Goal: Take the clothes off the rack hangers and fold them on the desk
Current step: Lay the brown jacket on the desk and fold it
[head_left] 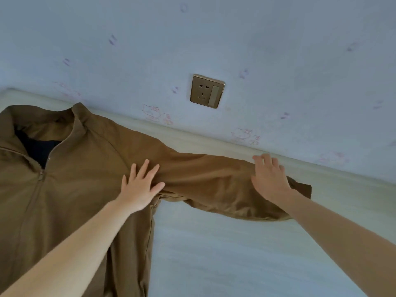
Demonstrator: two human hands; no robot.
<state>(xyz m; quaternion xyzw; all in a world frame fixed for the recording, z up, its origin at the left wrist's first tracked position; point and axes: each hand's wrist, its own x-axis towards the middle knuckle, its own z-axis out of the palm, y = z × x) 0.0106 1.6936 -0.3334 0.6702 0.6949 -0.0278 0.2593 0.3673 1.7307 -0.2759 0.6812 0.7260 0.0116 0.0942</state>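
Observation:
A brown zip-up jacket [81,168] lies front-up on the pale desk [235,254], collar toward the wall, its zipper partly open over a dark lining. One sleeve [210,181] stretches out to the right along the wall edge. My left hand [141,187] lies flat with spread fingers on the jacket near the armpit. My right hand [270,181] presses flat on the sleeve close to its cuff [302,189]. No hanger or rack is in view.
The desk's far edge [214,144] meets a light blue wall with faint cartoon prints. A gold wall socket [207,91] with a switch sits above the sleeve. Bare desk surface shows below the sleeve.

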